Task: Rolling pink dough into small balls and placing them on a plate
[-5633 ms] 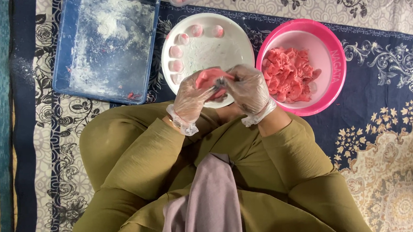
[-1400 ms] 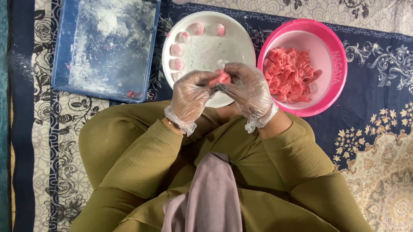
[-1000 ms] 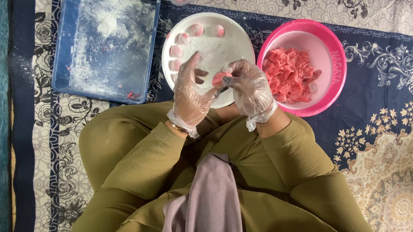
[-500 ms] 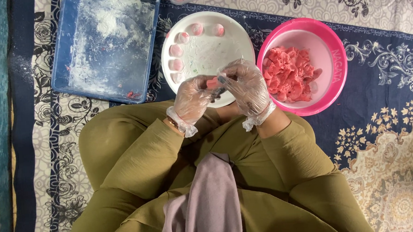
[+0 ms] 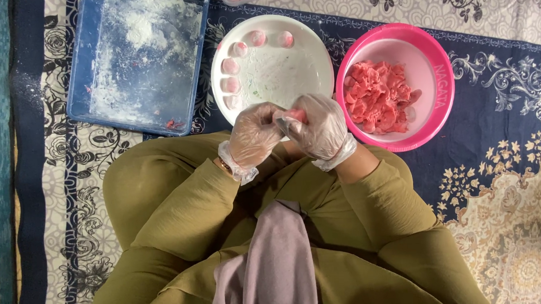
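My left hand (image 5: 254, 134) and my right hand (image 5: 319, 127), both in clear plastic gloves, are pressed together over the near rim of a white plate (image 5: 306, 59). Between their fingers is a small piece of pink dough (image 5: 295, 115), mostly hidden by the fingers. Several floured pink dough balls (image 5: 230, 67) line the plate's left and far edge. Right of the plate stands a pink bowl (image 5: 441, 84) holding a heap of pink dough pieces (image 5: 377, 95).
A blue tray (image 5: 79, 87) dusted with white flour lies at the left of the plate. Everything rests on a patterned carpet (image 5: 515, 178). My olive-clad knees and a mauve scarf fill the lower view. Part of another container shows at the top edge.
The hands opened briefly about a second ago, the left palm spread wide, then closed again around the dough, which is now smaller and more covered by the fingers.
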